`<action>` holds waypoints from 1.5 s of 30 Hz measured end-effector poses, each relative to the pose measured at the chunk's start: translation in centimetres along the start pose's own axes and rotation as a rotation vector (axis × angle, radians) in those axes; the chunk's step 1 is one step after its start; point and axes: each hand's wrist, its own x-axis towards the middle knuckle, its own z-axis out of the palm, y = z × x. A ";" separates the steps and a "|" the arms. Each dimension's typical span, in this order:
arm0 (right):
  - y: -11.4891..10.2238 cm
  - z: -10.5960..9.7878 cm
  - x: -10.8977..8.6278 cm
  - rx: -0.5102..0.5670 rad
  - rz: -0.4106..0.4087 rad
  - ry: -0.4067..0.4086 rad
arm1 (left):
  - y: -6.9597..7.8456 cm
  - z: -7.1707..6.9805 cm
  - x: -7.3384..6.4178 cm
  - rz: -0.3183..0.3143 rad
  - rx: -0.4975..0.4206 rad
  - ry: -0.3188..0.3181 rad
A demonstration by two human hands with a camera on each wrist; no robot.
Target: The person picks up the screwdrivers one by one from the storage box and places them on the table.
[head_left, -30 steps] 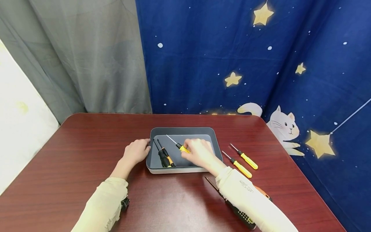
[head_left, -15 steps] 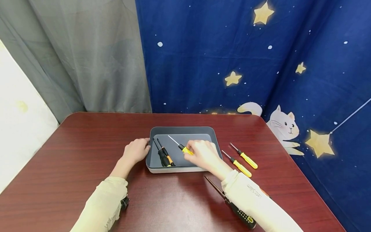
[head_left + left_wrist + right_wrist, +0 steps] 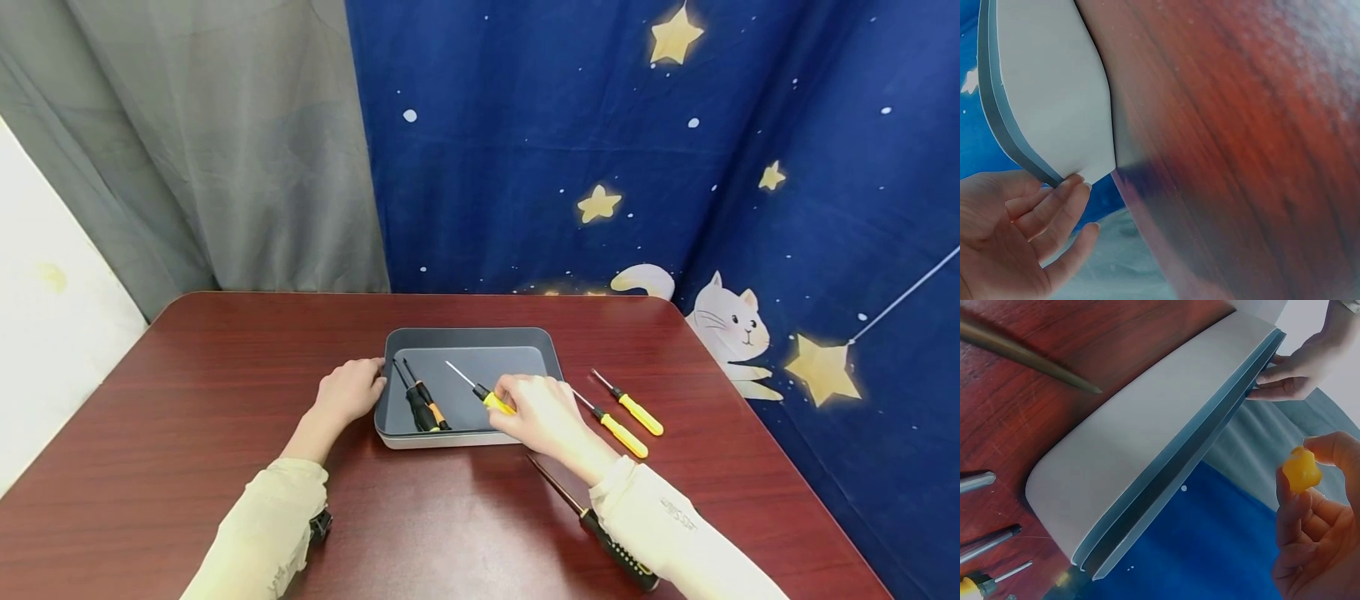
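A grey rectangular tray with a pale outside stands on the table. My left hand is at its left side; in the left wrist view the thumb and fingers pinch the tray's rim. My right hand pinches a screwdriver by its yellow handle, over the tray's right part. Its thin shaft points to the back left. In the right wrist view the end of the yellow handle shows between thumb and fingers. Inside the tray lie a black-handled screwdriver and a black-and-orange one.
Two yellow-handled screwdrivers, a nearer one and a farther one, lie right of the tray. A large black-handled screwdriver lies in front, partly under the right sleeve. Curtains hang behind the table.
My right hand has moved to the right and towards me, with the yellow-handled screwdriver in it. The left hand has stayed at the tray's rim.
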 end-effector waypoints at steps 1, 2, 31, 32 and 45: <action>0.0 0.0 -0.1 -0.002 0.001 0.002 | 0.0 0.0 0.0 -0.001 -0.001 0.000; 0.1 -0.1 -0.1 -0.004 0.001 0.005 | 0.0 0.0 0.0 -0.003 -0.003 -0.001; 0.4 -0.4 -3.5 0.023 0.028 -0.003 | 0.1 -0.2 0.0 0.003 -0.002 -0.005; 0.4 -0.4 -3.6 0.020 0.030 -0.002 | 0.1 -0.2 0.0 0.004 -0.001 -0.006; 0.4 -0.2 -5.2 0.018 0.007 0.033 | 0.1 -0.1 0.0 0.007 -0.006 -0.002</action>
